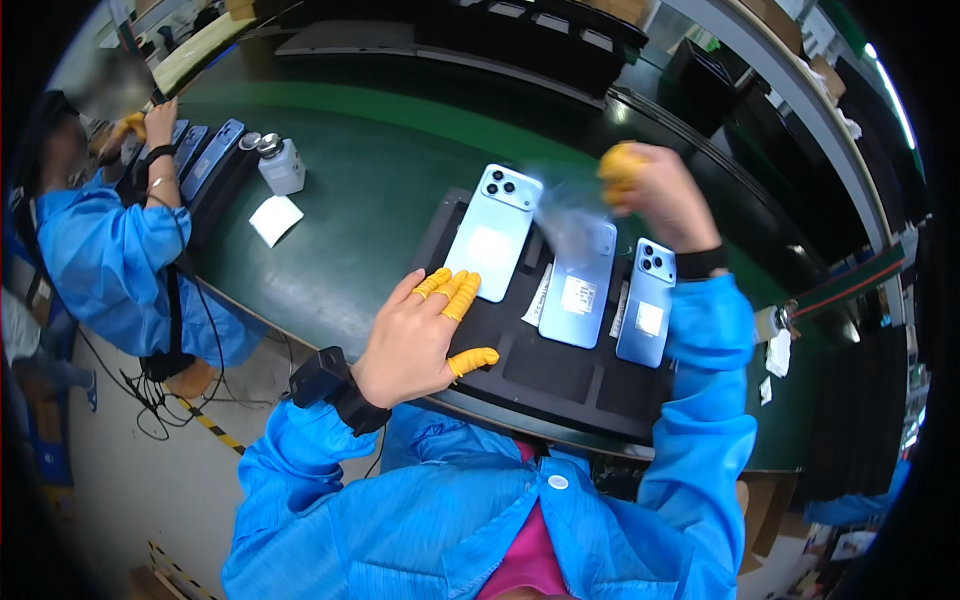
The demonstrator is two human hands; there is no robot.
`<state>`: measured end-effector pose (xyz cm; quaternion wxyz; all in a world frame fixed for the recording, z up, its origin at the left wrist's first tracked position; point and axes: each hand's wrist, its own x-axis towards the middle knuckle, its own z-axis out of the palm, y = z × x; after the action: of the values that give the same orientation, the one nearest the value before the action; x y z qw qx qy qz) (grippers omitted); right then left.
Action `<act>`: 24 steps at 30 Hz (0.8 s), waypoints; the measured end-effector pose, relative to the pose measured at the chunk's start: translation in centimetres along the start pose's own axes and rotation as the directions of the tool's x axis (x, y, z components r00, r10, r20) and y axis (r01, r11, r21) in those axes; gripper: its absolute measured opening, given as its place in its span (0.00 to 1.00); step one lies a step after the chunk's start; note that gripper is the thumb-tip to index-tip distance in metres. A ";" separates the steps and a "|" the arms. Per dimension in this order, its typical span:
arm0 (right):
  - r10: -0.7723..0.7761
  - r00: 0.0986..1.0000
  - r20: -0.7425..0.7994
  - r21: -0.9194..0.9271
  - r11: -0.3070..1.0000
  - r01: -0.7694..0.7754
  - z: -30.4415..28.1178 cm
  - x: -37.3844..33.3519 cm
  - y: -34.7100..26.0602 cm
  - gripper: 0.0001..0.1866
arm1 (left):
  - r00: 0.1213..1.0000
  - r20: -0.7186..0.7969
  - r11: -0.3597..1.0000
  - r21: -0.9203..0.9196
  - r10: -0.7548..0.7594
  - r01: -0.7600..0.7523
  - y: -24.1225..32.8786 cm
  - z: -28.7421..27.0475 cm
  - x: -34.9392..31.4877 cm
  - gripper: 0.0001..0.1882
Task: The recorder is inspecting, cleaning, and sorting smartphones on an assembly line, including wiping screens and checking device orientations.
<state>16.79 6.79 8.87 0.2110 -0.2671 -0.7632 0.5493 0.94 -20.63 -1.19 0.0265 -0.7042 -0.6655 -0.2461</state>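
My left hand, with yellow finger cots, lies with its fingers stretched out, and its fingertips touch the lower left part of a light blue smartphone. This phone lies back up, tilted, on a black tray. My right hand is raised above the tray with its yellow-capped fingers pinched together. From them a blurred, see-through film stretches toward the phone. Beneath the film is a second blue phone with a white label. A third labelled phone lies at the tray's right.
A white bottle with a metal cap and a white cloth are on the green bench. At the left a person in blue works near several phones. A metal frame post rises at the right.
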 end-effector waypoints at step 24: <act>-0.222 -0.223 -0.949 -0.114 0.902 -0.416 -12.3 -52.4 13.6 0.11 | 0.991 0.020 0.991 -0.017 -0.131 0.131 0.7 0.1 0.6 0.33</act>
<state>67.03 -14.38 -1.77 0.6174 -0.6906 -0.3759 -0.0237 1.58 -20.14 -0.83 -0.0022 -0.6613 -0.7084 -0.2468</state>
